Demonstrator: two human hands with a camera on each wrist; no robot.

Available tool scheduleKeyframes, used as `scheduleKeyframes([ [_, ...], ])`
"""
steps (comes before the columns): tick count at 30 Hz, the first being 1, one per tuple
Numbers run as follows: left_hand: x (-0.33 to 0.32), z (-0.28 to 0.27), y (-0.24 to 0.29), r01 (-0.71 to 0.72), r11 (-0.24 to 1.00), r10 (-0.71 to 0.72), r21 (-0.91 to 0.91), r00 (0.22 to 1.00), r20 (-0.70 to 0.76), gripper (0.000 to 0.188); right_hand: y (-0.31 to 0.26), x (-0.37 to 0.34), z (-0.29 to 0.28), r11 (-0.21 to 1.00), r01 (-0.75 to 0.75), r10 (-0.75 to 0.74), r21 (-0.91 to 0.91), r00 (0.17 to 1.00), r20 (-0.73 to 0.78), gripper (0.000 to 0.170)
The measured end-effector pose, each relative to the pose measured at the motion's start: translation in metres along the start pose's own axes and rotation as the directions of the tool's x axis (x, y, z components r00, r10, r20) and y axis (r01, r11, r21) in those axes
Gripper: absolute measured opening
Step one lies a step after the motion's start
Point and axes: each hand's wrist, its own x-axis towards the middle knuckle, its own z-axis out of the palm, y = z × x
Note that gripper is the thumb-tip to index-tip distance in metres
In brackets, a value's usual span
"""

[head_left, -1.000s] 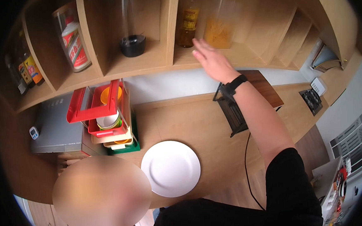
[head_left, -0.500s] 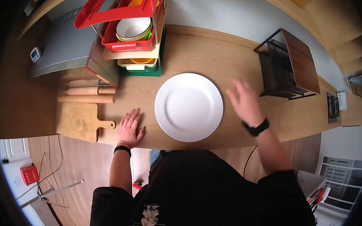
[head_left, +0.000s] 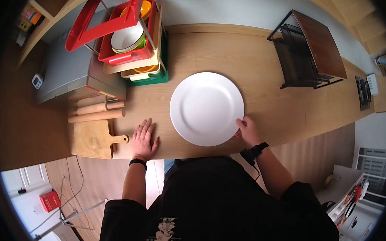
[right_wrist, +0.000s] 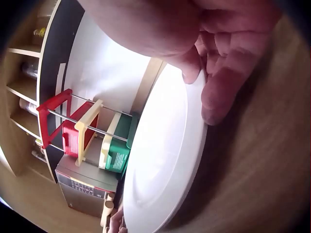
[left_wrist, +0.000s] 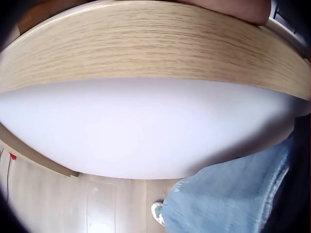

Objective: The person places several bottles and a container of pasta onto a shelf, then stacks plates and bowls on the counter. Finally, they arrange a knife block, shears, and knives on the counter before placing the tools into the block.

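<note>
A round white plate (head_left: 206,108) lies near the front edge of the wooden counter. My right hand (head_left: 248,131) pinches its rim at the near right side. Seen from the right wrist, the thumb is on the upper face of the plate (right_wrist: 160,141) and the curled fingers (right_wrist: 221,99) are against its underside. My left hand (head_left: 144,139) rests palm down on the counter, fingers spread, between the plate and a wooden cutting board (head_left: 92,140). The left wrist view mostly takes in the counter's front edge (left_wrist: 146,46), with part of the hand at the top.
Several rolling pins (head_left: 97,113) lie behind the board. At the back left stand a grey box (head_left: 77,68) and a tiered rack (head_left: 123,58) holding bowls. A small wood-topped black shelf (head_left: 318,44) occupies the back right, and a wall cupboard (head_left: 331,1) overhangs.
My right hand came down from the upper shelf to the plate and now grips its rim. The left hand, resting on the counter half a second ago, stays there. The view tilted down.
</note>
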Motion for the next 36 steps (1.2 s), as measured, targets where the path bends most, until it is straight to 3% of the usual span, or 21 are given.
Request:
scheduleKeyframes([
  [7, -0.001, 0.006, -0.003, -0.036, 0.999, 0.036, 0.017, 0.999, 0.019, 0.064, -0.001, -0.008, 0.012, 0.998, -0.031, 0.037, 0.06, 0.993, -0.115, 0.026],
  [9, -0.002, 0.007, -0.003, 0.001, 1.0, -0.001, 0.013, 1.0, 0.028, 0.064, 0.026, -0.008, 0.02, 0.914, 0.055, 0.015, 0.402, 0.986, -0.168, 0.026],
  [11, -0.001, 0.007, -0.004, -0.072, 0.997, 0.071, 0.012, 0.997, 0.043, 0.063, 0.037, -0.03, 0.017, 0.917, 0.071, 0.02, 0.392, 0.974, -0.224, 0.026],
  [13, -0.002, 0.008, -0.002, -0.044, 0.999, 0.043, 0.029, 0.998, 0.036, 0.062, 0.051, -0.073, 0.019, 0.976, 0.176, -0.098, 0.128, 0.882, -0.462, 0.026],
  [15, -0.002, 0.01, -0.006, -0.127, 0.992, 0.126, 0.02, 0.991, 0.055, 0.062, 0.075, -0.126, 0.019, 0.987, 0.113, -0.035, 0.113, 0.843, -0.536, 0.024],
  [17, -0.004, 0.017, -0.012, -0.138, 0.99, 0.138, 0.027, 0.99, -0.011, 0.062, 0.102, -0.189, 0.033, 0.972, -0.11, -0.029, -0.208, 0.82, -0.572, 0.026],
  [18, -0.005, 0.021, -0.015, -0.141, 0.989, 0.142, 0.053, 0.99, -0.013, 0.061, 0.112, -0.22, 0.044, 0.931, -0.241, 0.043, -0.274, 0.817, -0.575, 0.031],
  [19, -0.005, 0.022, -0.017, -0.156, 0.987, 0.157, 0.04, 0.988, -0.008, 0.061, 0.137, -0.247, 0.06, 0.928, -0.293, 0.09, -0.23, 0.776, -0.624, 0.031],
  [21, -0.004, 0.026, -0.021, -0.197, 0.977, 0.199, 0.084, 0.98, -0.017, 0.059, 0.202, -0.302, 0.102, 0.724, -0.404, -0.014, -0.559, 0.801, -0.598, 0.039],
  [24, -0.006, 0.036, -0.033, -0.241, 0.954, 0.249, 0.181, 0.968, -0.027, 0.059, 0.217, -0.37, 0.178, 0.535, -0.678, 0.262, -0.504, 0.701, -0.664, 0.057],
  [26, -0.005, 0.042, -0.039, -0.21, 0.951, 0.209, 0.228, 0.977, 0.031, 0.058, 0.228, -0.4, 0.222, 0.45, -0.781, 0.422, -0.432, 0.613, -0.668, 0.065],
  [27, -0.005, 0.044, -0.04, -0.176, 0.947, 0.163, 0.27, 0.984, 0.067, 0.058, 0.233, -0.41, 0.238, 0.476, -0.817, 0.531, -0.327, 0.563, -0.633, 0.061],
  [28, -0.004, 0.042, -0.038, -0.282, 0.945, 0.294, 0.165, 0.954, -0.053, 0.058, 0.244, -0.421, 0.257, 0.5, -0.815, 0.553, -0.294, 0.561, -0.616, 0.058],
  [31, -0.003, 0.042, -0.039, -0.329, 0.937, 0.339, 0.114, 0.937, -0.084, 0.058, 0.267, -0.436, 0.295, 0.544, -0.824, 0.594, -0.159, 0.512, -0.621, 0.05],
  [33, -0.002, 0.044, -0.04, -0.337, 0.933, 0.347, 0.127, 0.935, -0.067, 0.058, 0.263, -0.44, 0.299, 0.649, -0.755, 0.623, -0.089, 0.595, -0.508, 0.047],
  [36, -0.004, 0.043, -0.038, -0.31, 0.936, 0.322, 0.164, 0.945, -0.05, 0.058, 0.265, -0.436, 0.294, 0.684, -0.728, 0.65, 0.038, 0.585, -0.485, 0.048],
])
